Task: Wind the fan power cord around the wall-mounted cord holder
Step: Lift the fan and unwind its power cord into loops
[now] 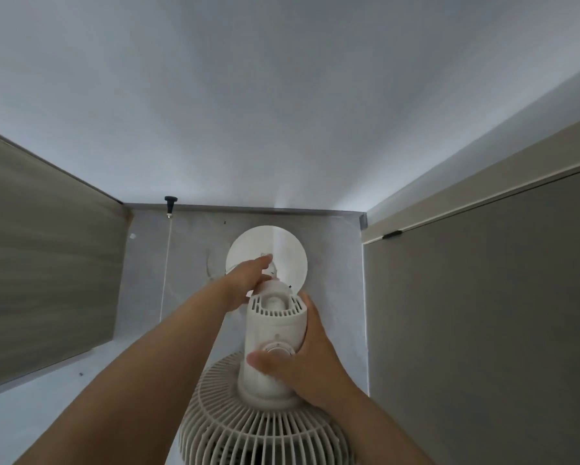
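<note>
A white wall-mounted fan hangs ahead of me, its motor housing [275, 330] above the ribbed grille [248, 427]. Its round white wall plate [281, 250] sits on the wall behind. My right hand [302, 360] wraps the motor housing from the right, thumb lying by the round knob [277, 352]. My left hand [248, 280] reaches up behind the housing to the neck of the mount, fingers stretched toward the plate. A thin white cord [166, 263] hangs straight down the wall at the left. Whether the left fingers touch any cord is hidden.
A black hook [170, 200] sits at the top of the wall where the thin cord starts. A grey-brown cabinet [40, 256] juts out at the left. A grey door or panel [483, 313] fills the right side. White ceiling spreads above.
</note>
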A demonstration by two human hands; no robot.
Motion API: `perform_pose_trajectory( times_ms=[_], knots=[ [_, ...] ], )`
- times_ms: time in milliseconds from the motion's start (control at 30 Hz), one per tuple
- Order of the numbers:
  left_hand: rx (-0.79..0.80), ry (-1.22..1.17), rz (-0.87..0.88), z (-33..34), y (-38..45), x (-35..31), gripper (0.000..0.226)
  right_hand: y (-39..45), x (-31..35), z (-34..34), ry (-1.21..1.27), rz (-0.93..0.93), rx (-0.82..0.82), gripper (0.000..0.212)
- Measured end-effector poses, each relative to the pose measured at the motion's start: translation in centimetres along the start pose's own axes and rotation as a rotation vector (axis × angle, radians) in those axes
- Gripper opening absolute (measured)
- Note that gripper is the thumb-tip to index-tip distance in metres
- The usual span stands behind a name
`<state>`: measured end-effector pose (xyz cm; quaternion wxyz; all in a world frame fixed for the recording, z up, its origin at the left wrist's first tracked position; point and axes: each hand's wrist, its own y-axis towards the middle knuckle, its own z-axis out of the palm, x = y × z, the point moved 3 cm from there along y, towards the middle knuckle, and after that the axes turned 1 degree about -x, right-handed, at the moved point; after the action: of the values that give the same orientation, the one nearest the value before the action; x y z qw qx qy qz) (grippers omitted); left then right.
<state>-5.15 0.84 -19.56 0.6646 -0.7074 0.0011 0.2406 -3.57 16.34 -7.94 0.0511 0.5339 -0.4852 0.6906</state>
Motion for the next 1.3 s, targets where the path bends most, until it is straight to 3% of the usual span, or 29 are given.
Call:
perform_pose_trajectory(
  times_ms=[133, 267, 333, 400, 500, 733, 833, 933, 1133, 1300],
  knots=[
    [-0.003, 0.326, 0.045, 1.2, 2.0, -0.8, 0.032, 0.3, 0.1, 0.0, 0.033, -0.047, 0.012, 0.083],
    [-0.14, 0.17, 0.1, 1.5, 3.2, -1.8, 0.016, 1.0, -0.4, -0.4, -0.005, -0.003, 0.01, 0.087],
    [-0.224, 0.005, 0.119, 1.3, 3.5, -2.2, 0.015, 1.5, -0.6, -0.8, -0.03, 0.027, 0.004, 0.095],
    [-0.211, -0.23, 0.107, 1.5, 3.4, -2.6, 0.01, 1.9, -0.4, -1.5, -0.064, 0.056, 0.014, 0.098],
    [-0.18, -0.418, 0.196, 1.3, 2.4, -4.0, 0.012, 2.7, 1.0, -2.5, -0.076, 0.055, 0.049, 0.064],
    [-0.152, -0.347, 0.532, 0.0, -2.5, -7.5, 0.024, 4.7, 3.0, -3.1, -0.027, 0.087, 0.037, 0.062],
    [-0.127, -0.313, 0.632, -0.1, -5.1, -8.1, 0.029, 5.6, 2.8, -3.2, -0.013, 0.158, -0.01, 0.101],
    [-0.076, -0.286, 0.752, 0.1, -8.2, -8.4, 0.029, 6.4, 2.5, -3.1, 0.034, 0.197, -0.056, 0.115],
    [-0.035, -0.326, 0.999, -0.4, -15.5, -11.6, 0.03, 7.2, 3.6, -3.9, 0.088, 0.188, -0.067, 0.085],
    [-0.079, -0.227, 1.07, -0.5, -19.3, -11.6, 0.031, 6.2, 4.1, -3.7, 0.088, 0.216, -0.042, 0.09]
  ],
)
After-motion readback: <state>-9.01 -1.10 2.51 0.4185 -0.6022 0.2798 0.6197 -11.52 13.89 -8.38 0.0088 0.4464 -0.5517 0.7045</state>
